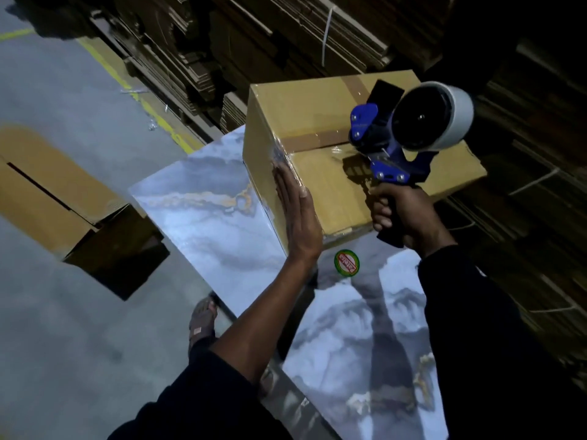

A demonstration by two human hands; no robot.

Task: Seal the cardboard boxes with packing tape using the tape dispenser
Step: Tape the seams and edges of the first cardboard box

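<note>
Cardboard box closed, contents unseen; left hand flat against it, right hand gripping tape dispenser

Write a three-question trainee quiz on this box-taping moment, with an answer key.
1. True or false: the left hand lies flat against the side of the cardboard box.
2. Which hand grips the tape dispenser? A) left B) right C) both
3. Fill in: the box sits on a marble-patterned ____.

Key
1. True: straight fingers press the tape end on the box's side.
2. B: the right hand grips the handle, with the dispenser above the box top.
3. Table.
</note>
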